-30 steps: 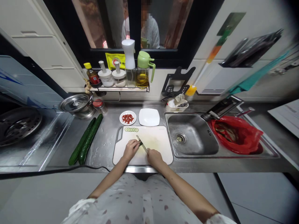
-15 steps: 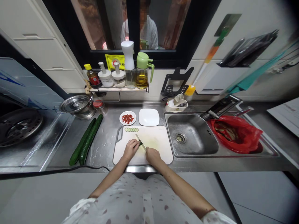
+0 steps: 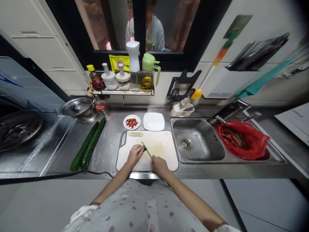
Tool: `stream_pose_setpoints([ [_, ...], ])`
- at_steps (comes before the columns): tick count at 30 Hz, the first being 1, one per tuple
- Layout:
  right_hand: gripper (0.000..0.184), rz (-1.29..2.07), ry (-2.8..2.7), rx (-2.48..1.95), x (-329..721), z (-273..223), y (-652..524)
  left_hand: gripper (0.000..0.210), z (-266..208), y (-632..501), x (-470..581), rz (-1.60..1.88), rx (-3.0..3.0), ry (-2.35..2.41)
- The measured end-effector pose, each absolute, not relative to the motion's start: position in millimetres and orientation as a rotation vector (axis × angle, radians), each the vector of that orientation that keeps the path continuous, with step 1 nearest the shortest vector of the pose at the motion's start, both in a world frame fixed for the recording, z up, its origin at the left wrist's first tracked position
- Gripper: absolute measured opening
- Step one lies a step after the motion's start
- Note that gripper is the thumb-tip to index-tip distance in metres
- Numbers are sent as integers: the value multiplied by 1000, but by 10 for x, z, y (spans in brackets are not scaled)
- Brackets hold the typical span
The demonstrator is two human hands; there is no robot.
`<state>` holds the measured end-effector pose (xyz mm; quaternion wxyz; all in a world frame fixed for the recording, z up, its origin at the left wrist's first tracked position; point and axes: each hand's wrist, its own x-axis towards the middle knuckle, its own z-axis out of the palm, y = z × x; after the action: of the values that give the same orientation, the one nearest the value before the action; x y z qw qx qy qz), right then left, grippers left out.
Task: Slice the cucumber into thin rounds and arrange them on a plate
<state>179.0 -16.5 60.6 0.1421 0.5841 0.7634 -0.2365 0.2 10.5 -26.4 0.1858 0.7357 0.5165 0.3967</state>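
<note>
My right hand (image 3: 160,166) is closed round the handle of a knife (image 3: 148,151), whose blade slants up to the left over the white cutting board (image 3: 166,140). Curled fingers of my left hand (image 3: 135,154) press on a short dark green cucumber piece (image 3: 145,149), mostly hidden under them. The blade lies right against that piece; whether it has cut in, I cannot tell. Along the board's upper left, a row of thin cucumber slices (image 3: 135,134) overlaps. Behind the board stand a plate of chopped red bits (image 3: 131,122) and a white square plate (image 3: 154,121).
Two whole cucumbers (image 3: 89,146) lie left of the board. To the right is the steel sink (image 3: 199,138), with a red plastic bag (image 3: 251,145) beyond it. A lidded pot (image 3: 79,109) stands back left, below a rack of seasoning bottles (image 3: 123,91).
My right hand and the knife have shifted slightly right and toward me. My left hand stays on the cucumber piece, and the slices lie as before.
</note>
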Motion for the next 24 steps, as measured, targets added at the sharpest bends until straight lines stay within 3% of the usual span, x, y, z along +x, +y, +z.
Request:
stream_pose_setpoints([
  [24, 30, -653, 2249, 1718, 1584, 610, 68, 21, -170, 53, 33, 1122, 2090, 1483],
])
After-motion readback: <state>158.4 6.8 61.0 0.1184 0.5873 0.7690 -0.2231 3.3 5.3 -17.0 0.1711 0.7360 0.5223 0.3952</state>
